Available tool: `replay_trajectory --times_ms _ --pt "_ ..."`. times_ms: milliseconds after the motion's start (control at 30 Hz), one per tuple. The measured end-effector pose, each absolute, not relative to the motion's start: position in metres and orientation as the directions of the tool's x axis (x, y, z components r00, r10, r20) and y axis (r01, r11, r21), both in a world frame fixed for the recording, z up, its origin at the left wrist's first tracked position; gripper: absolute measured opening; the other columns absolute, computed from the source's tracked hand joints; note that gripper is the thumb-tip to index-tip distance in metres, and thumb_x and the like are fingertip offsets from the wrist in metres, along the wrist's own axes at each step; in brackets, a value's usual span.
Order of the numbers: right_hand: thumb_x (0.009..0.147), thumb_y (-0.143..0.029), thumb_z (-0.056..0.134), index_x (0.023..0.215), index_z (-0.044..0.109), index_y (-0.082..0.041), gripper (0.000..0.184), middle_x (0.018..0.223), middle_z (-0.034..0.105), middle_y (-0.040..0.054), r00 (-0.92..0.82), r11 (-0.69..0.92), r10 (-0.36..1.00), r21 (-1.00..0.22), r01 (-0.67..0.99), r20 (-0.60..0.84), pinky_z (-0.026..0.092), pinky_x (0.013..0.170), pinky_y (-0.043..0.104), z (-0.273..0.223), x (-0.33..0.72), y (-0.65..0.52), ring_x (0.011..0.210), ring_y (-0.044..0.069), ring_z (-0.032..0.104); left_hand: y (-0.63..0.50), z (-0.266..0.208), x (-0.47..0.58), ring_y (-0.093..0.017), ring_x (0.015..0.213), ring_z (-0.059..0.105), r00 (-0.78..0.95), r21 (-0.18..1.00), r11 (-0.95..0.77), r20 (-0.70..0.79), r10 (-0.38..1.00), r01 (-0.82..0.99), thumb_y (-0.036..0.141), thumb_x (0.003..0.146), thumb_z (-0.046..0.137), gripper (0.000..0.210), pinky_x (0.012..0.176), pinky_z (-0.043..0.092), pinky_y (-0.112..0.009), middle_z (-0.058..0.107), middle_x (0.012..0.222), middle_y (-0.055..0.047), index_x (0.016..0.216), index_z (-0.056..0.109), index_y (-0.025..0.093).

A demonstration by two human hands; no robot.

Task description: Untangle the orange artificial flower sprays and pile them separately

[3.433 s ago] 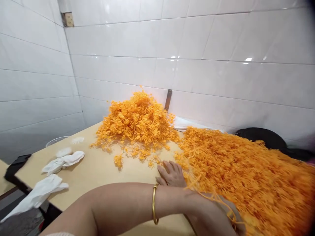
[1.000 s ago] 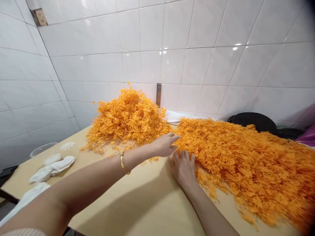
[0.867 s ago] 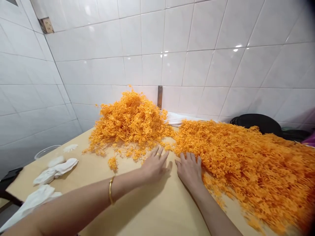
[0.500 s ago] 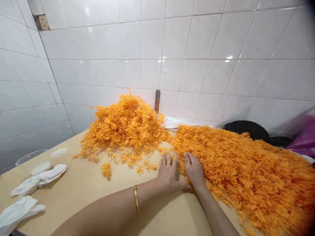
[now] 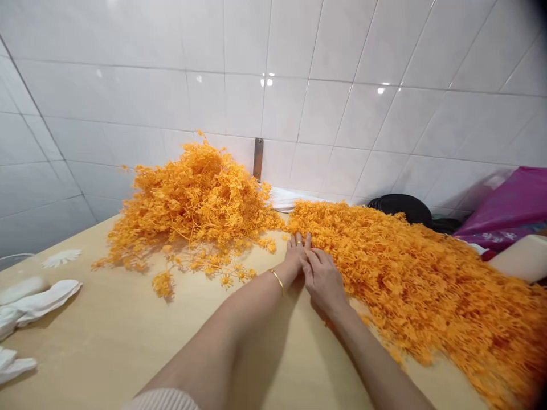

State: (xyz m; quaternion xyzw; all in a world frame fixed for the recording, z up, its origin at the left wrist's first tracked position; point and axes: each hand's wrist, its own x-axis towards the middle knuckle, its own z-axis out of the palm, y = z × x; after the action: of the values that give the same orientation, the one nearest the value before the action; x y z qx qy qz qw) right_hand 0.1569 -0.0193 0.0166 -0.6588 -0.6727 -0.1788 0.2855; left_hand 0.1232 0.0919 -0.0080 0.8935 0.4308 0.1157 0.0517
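Orange dried-looking flower sprigs lie in two masses on the pale tabletop [image 5: 128,341]: an upright heap [image 5: 200,199] at the left and a long, wide pile [image 5: 410,267] at the right. At the left end of the wide pile, my left hand [image 5: 298,254] reaches in with its fingers spread, a ring and a gold bangle showing. My right hand [image 5: 325,285] lies against it, fingers stretched out and partly covering it beside the pile's near edge. Neither hand visibly grips a sprig. A small loose cluster [image 5: 163,285] sits in front of the left heap.
White gloves or cloths [image 5: 47,302] lie at the left, near a white petal-shaped piece [image 5: 62,258]. Behind the piles stand a white tiled wall [image 5: 171,97], a metal strip [image 5: 258,158] and a black rounded object [image 5: 401,208]. A purple bag [image 5: 508,202] is at the right.
My view has turned somewhat right and down. My left hand has reached farther in along the pile's edge, and my right hand has come over against it; before, they were apart.
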Motion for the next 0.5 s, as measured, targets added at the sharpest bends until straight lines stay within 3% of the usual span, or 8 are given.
replay_trajectory --times_ms 100,200,400,500 --pt "0.083 -0.037 0.039 0.111 0.052 -0.018 0.036 0.116 0.05 0.0102 -0.232 0.202 0.83 0.114 0.973 0.508 0.029 0.09 0.039 0.02 0.169 -0.041 0.107 0.024 0.039 0.106 0.0 0.117 -0.03 0.128 0.014 0.657 0.215 -0.668 0.129 0.742 0.712 0.047 0.077 0.038 0.074 0.1 0.019 -0.042 0.013 0.141 -0.016 0.136 0.006 0.016" --pt "0.081 -0.042 0.04 0.113 0.051 -0.021 0.039 0.122 0.046 0.0099 -0.329 0.238 0.84 0.252 0.938 0.431 0.021 0.094 0.044 0.014 0.183 -0.051 0.115 0.026 0.033 0.108 0.011 0.114 -0.031 0.127 0.017 0.666 0.236 -0.664 0.086 0.741 0.709 0.057 0.07 0.042 0.084 0.099 0.02 -0.043 0.015 0.14 -0.017 0.135 0.005 0.018" --pt "0.085 -0.031 0.038 0.109 0.055 -0.019 0.032 0.119 0.051 0.0106 -0.281 0.098 0.789 0.341 0.935 0.546 0.022 0.093 0.041 -0.002 0.217 -0.02 0.113 0.024 0.037 0.087 0.041 0.098 -0.03 0.112 0.04 0.562 0.242 -0.541 -0.024 0.827 0.806 0.053 0.067 0.049 0.082 0.085 0.036 -0.041 0.037 0.127 -0.019 0.132 0.011 0.019" --pt "0.084 -0.029 0.04 0.104 0.058 -0.013 0.031 0.117 0.052 0.0125 -0.295 0.074 0.756 0.371 0.926 0.585 0.023 0.093 0.038 -0.003 0.23 -0.006 0.113 0.025 0.037 0.08 0.059 0.069 -0.03 0.105 0.046 0.641 0.213 -0.625 -0.008 0.768 0.751 0.059 0.057 0.056 0.094 0.079 0.04 -0.037 0.044 0.12 -0.018 0.13 0.013 0.018"
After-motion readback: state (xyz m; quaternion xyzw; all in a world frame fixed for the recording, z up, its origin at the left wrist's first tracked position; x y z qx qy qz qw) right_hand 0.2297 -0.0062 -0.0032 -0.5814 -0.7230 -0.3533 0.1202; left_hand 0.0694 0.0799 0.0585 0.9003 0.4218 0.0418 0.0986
